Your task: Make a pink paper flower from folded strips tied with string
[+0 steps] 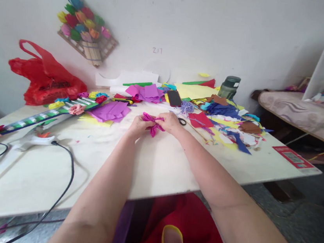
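Note:
Both my hands meet over the middle of the white table [156, 164]. My left hand [139, 127] and my right hand [171, 122] pinch a crumpled magenta paper flower [151, 122] between them, just above the tabletop. Its petals stick out to the left and hang down below my fingers. Black scissors [182, 121] lie right behind my right hand.
Purple paper sheets [110, 111] and a strip with paper flowers [63, 106] lie left. Coloured paper scraps [226, 125], a dark phone [174, 98] and a green bottle [229, 87] crowd the far right. A glue gun [34, 140] with black cord sits near left; a red bag [45, 77] behind.

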Demonstrator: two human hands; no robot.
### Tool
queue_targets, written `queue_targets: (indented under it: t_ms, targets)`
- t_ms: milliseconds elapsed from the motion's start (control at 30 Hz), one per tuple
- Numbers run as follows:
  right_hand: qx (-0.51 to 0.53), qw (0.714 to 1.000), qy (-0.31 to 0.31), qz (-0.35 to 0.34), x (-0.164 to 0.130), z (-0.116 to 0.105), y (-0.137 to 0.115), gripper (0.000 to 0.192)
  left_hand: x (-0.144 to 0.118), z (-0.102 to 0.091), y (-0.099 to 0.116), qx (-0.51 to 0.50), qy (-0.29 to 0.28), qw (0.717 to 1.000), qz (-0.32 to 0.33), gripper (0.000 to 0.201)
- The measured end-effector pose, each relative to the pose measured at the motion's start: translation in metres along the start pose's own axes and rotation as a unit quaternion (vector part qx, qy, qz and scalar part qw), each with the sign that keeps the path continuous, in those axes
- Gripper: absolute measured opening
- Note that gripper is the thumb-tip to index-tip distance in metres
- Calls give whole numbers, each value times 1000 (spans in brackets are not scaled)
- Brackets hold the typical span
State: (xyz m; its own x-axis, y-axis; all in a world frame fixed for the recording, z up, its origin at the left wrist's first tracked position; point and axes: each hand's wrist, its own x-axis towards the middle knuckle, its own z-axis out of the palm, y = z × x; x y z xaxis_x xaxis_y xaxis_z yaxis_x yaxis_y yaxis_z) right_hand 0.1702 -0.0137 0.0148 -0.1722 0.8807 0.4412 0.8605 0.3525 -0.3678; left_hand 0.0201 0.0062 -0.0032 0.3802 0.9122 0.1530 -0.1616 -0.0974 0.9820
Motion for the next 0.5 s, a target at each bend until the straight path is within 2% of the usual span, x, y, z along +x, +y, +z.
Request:
queue_targets:
  t_ms: [133,200,267,367,500]
  targets:
    - [163,986,-19,9,1,-3,9,19,0,-1,1,-10,20,1000,-12,34]
    - [270,962,-15,46,2,-7,12,27,1,-1,2,-23,31,999,-18,32]
    - [345,932,25,106,2,-13,13,34,1,-1,3,-37,34,998,-23,31]
    - [357,913,38,194,2,-19,13,30,0,-2,5,-60,24,998,-22,31]
    - [382,894,-56,226,1,-21,10,20,-1,-4,5,-69,-17,997,-24,32]
